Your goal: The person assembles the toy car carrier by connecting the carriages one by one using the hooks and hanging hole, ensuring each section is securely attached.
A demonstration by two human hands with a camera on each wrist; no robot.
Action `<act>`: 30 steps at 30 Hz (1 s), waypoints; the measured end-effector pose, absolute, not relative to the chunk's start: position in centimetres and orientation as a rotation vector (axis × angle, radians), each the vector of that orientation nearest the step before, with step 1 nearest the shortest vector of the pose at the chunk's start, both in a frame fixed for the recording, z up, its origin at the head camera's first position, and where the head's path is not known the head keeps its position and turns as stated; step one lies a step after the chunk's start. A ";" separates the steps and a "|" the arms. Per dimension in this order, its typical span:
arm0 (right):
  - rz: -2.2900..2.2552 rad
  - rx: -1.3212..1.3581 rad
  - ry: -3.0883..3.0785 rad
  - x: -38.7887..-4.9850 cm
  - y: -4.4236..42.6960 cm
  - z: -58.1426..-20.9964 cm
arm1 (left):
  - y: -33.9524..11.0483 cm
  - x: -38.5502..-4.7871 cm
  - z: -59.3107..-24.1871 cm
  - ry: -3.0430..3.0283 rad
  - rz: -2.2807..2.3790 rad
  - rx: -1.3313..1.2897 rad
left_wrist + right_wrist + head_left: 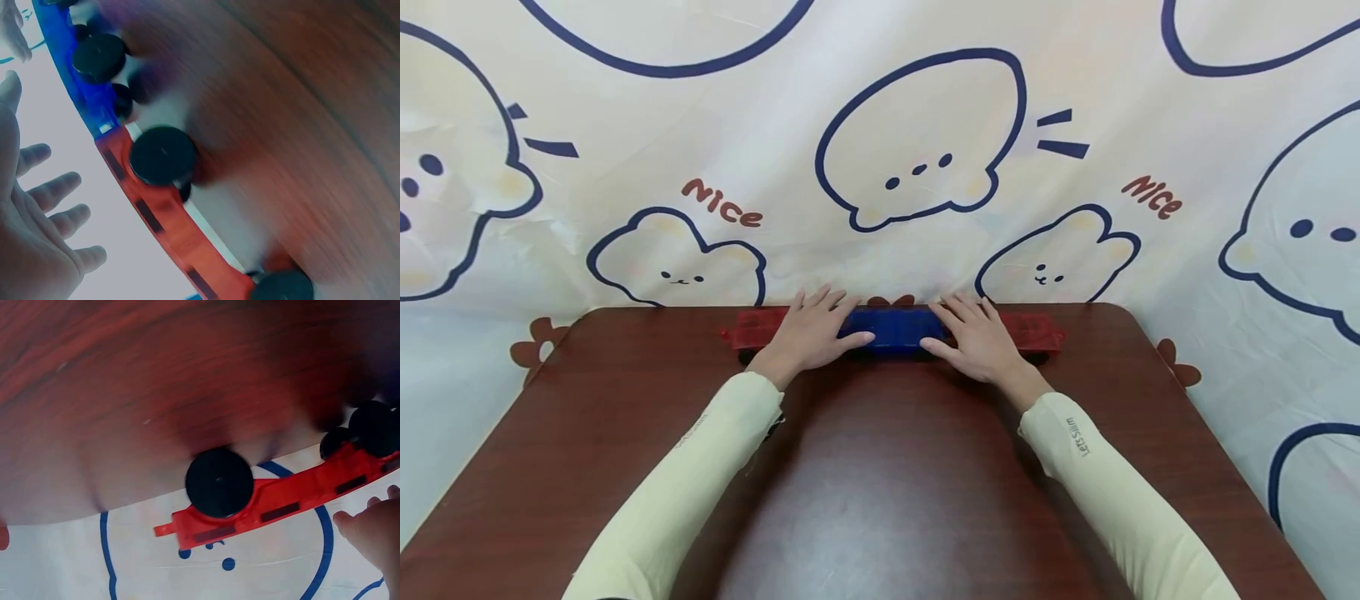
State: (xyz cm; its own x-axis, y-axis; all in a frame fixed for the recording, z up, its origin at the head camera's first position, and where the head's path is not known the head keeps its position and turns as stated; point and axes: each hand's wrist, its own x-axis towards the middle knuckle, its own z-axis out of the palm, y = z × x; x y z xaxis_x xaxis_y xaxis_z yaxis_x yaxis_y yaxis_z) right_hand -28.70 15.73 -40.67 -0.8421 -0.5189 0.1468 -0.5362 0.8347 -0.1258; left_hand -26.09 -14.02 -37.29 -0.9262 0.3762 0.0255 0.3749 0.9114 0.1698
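Three toy train cars stand in a row along the far table edge: a blue car (895,331) in the middle, a red car (758,328) at left and another red car (1032,332) at right. All have black wheels. My left hand (816,332) reaches over the join of the left red and blue cars, fingers extended and spread. Likewise spread, my right hand (976,340) lies over the join of the blue and right red cars. Both hands hide parts of the cars. Whether they touch them, I cannot tell.
The dark brown table (880,483) runs toward me between two pale sleeves (677,492). Behind its far edge hangs a white cloth (925,258) printed with blue cartoon outlines, which also covers both sides.
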 end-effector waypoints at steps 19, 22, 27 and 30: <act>0.223 0.923 -2.896 -28.8 12.2 -40.9 | -19.0 -24.7 -37.7 3.102 0.373 0.472; 0.232 0.925 -2.904 -28.7 11.7 -41.0 | -19.6 -24.5 -37.8 3.107 0.398 0.462; 0.234 0.937 -2.920 -28.6 11.3 -40.9 | -20.8 -24.3 -38.0 3.103 0.443 0.440; 0.235 0.939 -2.922 -28.8 11.0 -40.5 | -21.4 -24.2 -37.9 3.109 0.453 0.425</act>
State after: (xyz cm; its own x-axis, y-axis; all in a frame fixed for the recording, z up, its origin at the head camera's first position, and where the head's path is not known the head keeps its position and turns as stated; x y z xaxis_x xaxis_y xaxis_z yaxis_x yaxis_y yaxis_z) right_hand -28.75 11.04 -40.54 -0.8122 -0.5735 0.1068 -0.5832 0.8025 -0.1257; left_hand -24.24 -21.40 -37.93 -0.9636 0.2589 0.0665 0.2671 0.9232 0.2764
